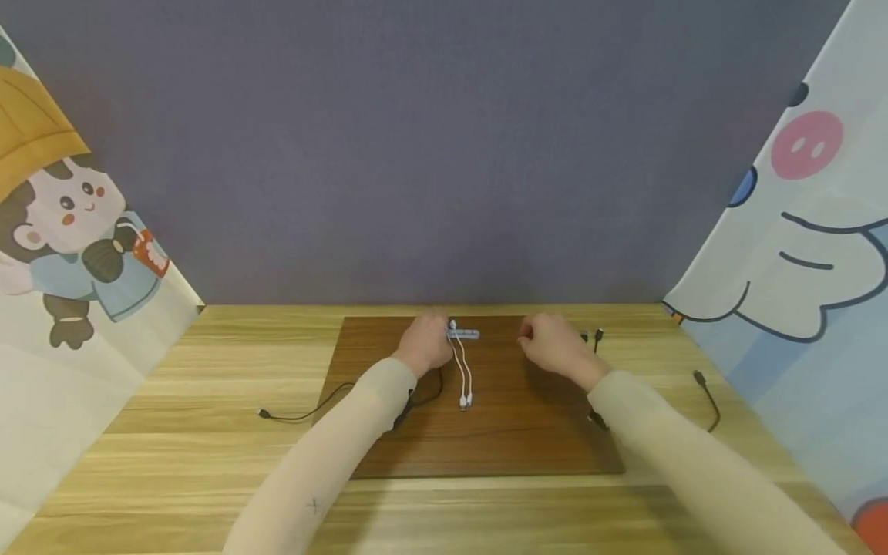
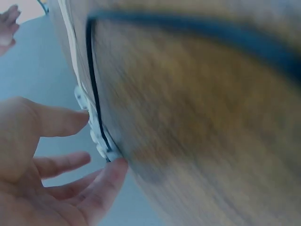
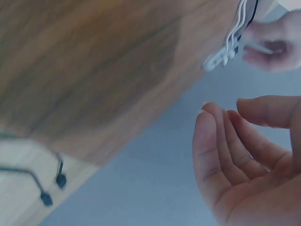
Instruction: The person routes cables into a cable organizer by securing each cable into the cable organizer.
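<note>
At the far part of the brown board (image 1: 513, 435), my left hand (image 1: 425, 341) pinches one end of a pale cable holder strip (image 1: 469, 334). In the left wrist view the thumb (image 2: 70, 122) lies against the strip's side and a fingertip (image 2: 117, 165) presses its end. Two white cables (image 1: 463, 402) run from the strip toward me, their plugs on the board. A black cable (image 2: 93, 77) also reaches the strip beside my left fingertips. My right hand (image 1: 555, 345) hovers over the board's far right, fingers loosely bent, holding nothing.
The board lies on a light wooden table (image 1: 229, 370). One black plug (image 1: 264, 414) lies left of the board, and another black cable (image 1: 701, 379) at the right. Two black plugs (image 3: 61, 181) sit past the board's right edge. A grey panel (image 1: 430, 154) stands behind.
</note>
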Motion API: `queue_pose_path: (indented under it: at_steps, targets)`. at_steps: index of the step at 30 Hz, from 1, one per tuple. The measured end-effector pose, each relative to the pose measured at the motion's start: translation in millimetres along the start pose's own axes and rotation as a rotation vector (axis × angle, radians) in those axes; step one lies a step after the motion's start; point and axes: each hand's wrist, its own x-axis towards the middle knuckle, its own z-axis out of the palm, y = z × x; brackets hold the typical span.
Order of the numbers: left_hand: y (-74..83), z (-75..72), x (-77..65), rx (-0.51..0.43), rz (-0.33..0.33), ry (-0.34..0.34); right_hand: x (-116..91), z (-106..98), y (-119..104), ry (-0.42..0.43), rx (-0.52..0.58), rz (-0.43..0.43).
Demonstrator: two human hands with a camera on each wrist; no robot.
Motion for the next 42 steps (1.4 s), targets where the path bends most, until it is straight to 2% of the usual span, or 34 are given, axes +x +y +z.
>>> queue_pose_path:
  at_steps: [9, 15, 21, 27, 34, 42]
  targets:
    - [16.3, 2.6, -13.8, 0.057, 0.017, -0.075, 3.3, -19.4, 24.6, 0.011, 0.033, 0.063]
    - [18.7, 4.6, -21.8, 0.070, 0.023, -0.069, 6.2, -21.6, 41.2, 0.065, 0.027, 0.059]
    - [19.6, 2.0, -23.0, 0.073, 0.013, -0.095, 9.8, -30.5, 53.7, 0.099, 0.082, 0.084]
    - [20.2, 1.6, -26.4, 0.061, -0.009, -0.109, 14.4, -32.0, 64.2, 0.062, 0.097, 0.135]
    - [26.4, 1.8, -32.8, 0.022, 0.021, -0.129, 17.1, -27.4, 82.5, 0.026, 0.088, 0.194]
    - [30.9, 1.8, -35.5, -0.023, 0.006, -0.168, 18.0, -25.6, 95.9, -0.019, 0.078, 0.238]
